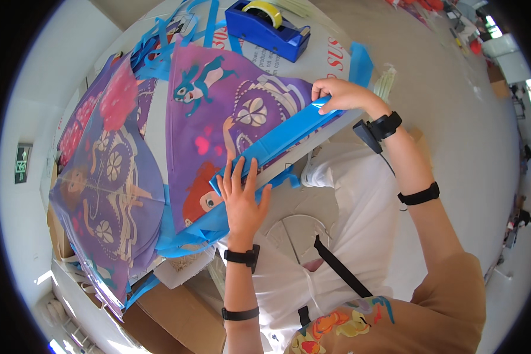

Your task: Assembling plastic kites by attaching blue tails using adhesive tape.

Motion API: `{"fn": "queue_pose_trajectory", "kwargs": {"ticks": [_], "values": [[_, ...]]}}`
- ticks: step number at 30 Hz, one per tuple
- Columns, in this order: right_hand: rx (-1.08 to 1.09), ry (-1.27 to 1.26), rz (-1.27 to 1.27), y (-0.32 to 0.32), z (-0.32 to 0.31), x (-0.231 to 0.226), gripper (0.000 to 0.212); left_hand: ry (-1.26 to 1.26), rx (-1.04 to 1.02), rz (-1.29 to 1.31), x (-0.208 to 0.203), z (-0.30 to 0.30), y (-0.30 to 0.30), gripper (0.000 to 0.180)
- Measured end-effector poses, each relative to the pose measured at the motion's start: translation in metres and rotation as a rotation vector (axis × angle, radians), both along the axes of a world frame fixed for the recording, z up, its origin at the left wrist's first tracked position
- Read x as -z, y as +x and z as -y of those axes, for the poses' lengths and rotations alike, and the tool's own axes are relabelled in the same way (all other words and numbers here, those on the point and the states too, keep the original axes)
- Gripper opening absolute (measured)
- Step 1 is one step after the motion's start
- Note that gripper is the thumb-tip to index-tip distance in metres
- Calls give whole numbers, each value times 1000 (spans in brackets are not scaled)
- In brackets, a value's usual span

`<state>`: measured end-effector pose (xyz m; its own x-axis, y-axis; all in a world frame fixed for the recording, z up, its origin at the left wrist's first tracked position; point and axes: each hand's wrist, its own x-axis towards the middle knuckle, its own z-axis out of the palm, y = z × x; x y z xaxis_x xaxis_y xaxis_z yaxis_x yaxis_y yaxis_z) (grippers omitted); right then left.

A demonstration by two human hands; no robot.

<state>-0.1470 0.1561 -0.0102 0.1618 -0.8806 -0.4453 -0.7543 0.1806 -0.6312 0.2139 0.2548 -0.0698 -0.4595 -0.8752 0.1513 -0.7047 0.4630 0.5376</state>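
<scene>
A folded bright blue fabric strip [283,134] lies slantwise along the near edge of a purple printed fabric panel [186,127]. My left hand [242,197] rests on the strip's lower left end, fingers spread and flat. At the upper right end, my right hand [343,97] pinches the strip between thumb and fingers; a small white mark shows beside the thumb. The panel carries a blue cartoon animal, a red-haired figure and white flower shapes. Part of its lower edge is hidden under the strip and my left hand.
A blue tape dispenser [271,32] with a yellow roll stands at the back. More printed panels [112,183] are piled at the left, with blue ribbons [209,23] behind them. An open cardboard box [177,315] sits below the work surface. Blue fabric [360,64] hangs at the right edge.
</scene>
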Motion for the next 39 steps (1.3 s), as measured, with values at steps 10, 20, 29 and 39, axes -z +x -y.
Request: {"fn": "queue_pose_trajectory", "kwargs": {"ticks": [10, 20, 29, 39], "values": [[328, -710, -653, -11, -46, 14, 44, -27, 38, 92, -1, 1, 0, 58], [729, -894, 244, 45, -106, 32, 33, -29, 49, 105, -1, 0, 1, 59], [1125, -419, 397, 33, -102, 61, 61, -27, 50, 99, -1, 0, 1, 60], [1198, -261, 715, 1, -60, 38, 34, -33, 45, 84, -1, 0, 1, 61]]}}
